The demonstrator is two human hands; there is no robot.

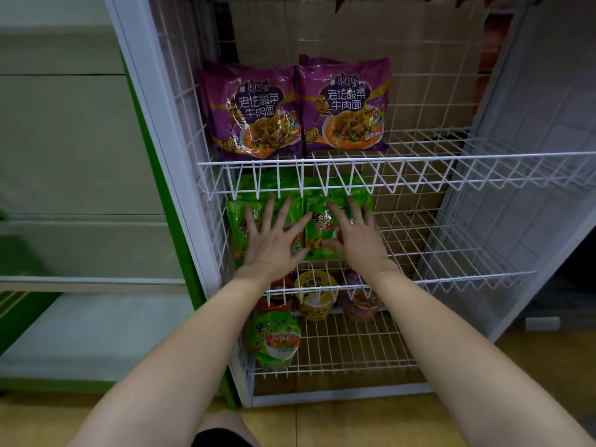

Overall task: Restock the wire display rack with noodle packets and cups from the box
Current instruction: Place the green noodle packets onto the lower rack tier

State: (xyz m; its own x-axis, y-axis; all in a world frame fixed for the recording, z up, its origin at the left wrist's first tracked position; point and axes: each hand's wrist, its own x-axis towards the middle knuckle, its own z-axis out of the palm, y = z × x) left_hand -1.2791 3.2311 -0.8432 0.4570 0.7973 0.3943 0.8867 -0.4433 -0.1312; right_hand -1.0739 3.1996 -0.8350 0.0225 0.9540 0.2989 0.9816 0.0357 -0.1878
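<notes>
A: How are the arms?

B: Both reach forward into the wire display rack [354,156], at the middle shelf.

A: And the fingers?

B: The left hand [274,243] has its fingers spread straight, lying flat on the left green noodle packet [238,227]. The right hand [356,238] is also spread, on the right green noodle packet [322,221]; nothing is gripped.

A: Other goods?

B: Above the fingers stand two purple packets [345,104]; below the wrists, noodle cups [277,340].
</notes>
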